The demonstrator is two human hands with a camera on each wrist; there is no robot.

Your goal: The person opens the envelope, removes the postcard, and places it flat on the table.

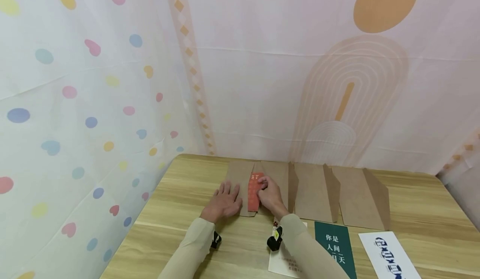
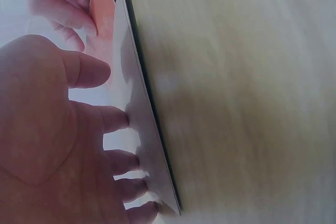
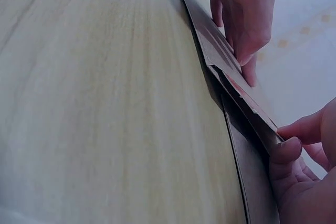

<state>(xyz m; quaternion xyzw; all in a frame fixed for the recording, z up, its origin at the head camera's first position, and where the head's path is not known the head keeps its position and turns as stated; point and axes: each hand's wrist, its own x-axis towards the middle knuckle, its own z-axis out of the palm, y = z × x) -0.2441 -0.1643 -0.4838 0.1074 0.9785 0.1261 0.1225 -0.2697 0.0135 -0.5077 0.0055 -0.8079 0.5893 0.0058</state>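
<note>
Several brown kraft envelopes lie side by side along the back of the table. My left hand (image 1: 223,202) rests, fingers spread and straight, at the leftmost envelope (image 1: 239,168); in the left wrist view its fingertips (image 2: 116,119) touch that envelope's surface. A red card (image 1: 253,193) with pale print stands out at this envelope's right edge, part of it hidden within. My right hand (image 1: 271,193) pinches the card's right side between thumb and fingers. In the right wrist view the thumb (image 3: 286,150) lies at the brown flap's edge, with a red strip showing between the paper layers.
More envelopes (image 1: 311,191) with side flaps (image 1: 376,195) overlap to the right. Nearer me lie a cream card (image 1: 279,262) partly under my right forearm, a dark green card (image 1: 335,245) with white characters, and a white card (image 1: 403,250) with blue print. Patterned curtains border the table.
</note>
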